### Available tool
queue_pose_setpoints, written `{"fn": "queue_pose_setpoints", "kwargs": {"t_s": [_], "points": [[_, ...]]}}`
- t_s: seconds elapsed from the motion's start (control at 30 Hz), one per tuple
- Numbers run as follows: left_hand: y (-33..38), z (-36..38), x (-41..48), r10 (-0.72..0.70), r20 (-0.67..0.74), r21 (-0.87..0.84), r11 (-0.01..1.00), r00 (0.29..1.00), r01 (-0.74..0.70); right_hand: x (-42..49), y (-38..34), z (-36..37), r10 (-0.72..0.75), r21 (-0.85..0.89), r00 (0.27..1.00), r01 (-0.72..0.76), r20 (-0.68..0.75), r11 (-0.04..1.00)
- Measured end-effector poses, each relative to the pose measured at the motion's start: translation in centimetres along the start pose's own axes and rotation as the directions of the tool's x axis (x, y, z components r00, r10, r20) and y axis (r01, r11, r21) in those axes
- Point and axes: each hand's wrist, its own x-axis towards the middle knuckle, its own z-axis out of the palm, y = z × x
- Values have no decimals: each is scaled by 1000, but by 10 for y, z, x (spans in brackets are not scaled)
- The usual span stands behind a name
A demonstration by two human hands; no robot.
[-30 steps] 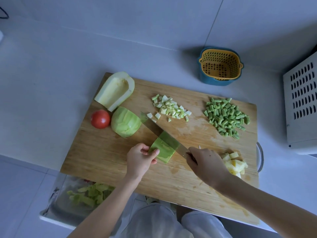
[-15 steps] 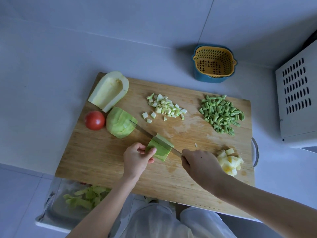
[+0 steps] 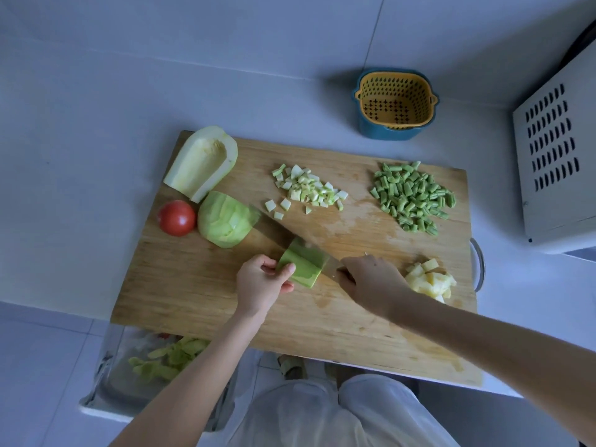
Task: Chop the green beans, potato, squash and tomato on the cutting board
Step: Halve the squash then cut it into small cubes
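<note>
Head view: mid squash-chopping, the squash piece point(image 3: 303, 267) is pinched by the left hand point(image 3: 259, 285), the knife point(image 3: 277, 229) gripped by the right hand point(image 3: 371, 282). A downward slice is due.

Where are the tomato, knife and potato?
Tomato point(image 3: 176, 217): head view, centre of its red skin.
Knife point(image 3: 274, 228): head view, middle of the exposed blade.
Potato point(image 3: 430, 280): head view, middle of the diced pile.

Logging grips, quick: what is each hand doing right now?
Left hand: holds the squash piece.
Right hand: grips the knife by its handle.
</note>
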Motion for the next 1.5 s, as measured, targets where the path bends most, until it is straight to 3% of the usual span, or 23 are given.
{"fn": "queue_pose_setpoints", "kwargs": {"t_s": [0.17,0.33,0.57,0.83,0.97,1.1,1.5], "points": [[0,1,-4,-87,-24,-143,986,996,83,-18,0,-6,-7,1,995,7,-98,1000],[0,1,-2,-120,-13,-180,977,993,115,-23,-9,-10,-41,-103,998,36,-42,994],[-6,-1,1,-61,-13,-180,982,998,58,-9,-15,5,14,-203,1000,-14,1,979],[-12,4,-2,93,-30,-169,981,995,-96,-9,-4,10,18,4,1000,-18,-20,1000],[-17,6,-5,180,-65,-145,971,981,-188,-21,-6,3,31,11,998,-31,-58,999],[-21,7,-5,247,-69,-112,961,967,-253,-28,-11,-5,33,-28,999,-33,-7,999],[-23,8,-4,246,-63,-120,960,967,-252,-12,-18,21,32,-152,999,-27,32,988]]}}
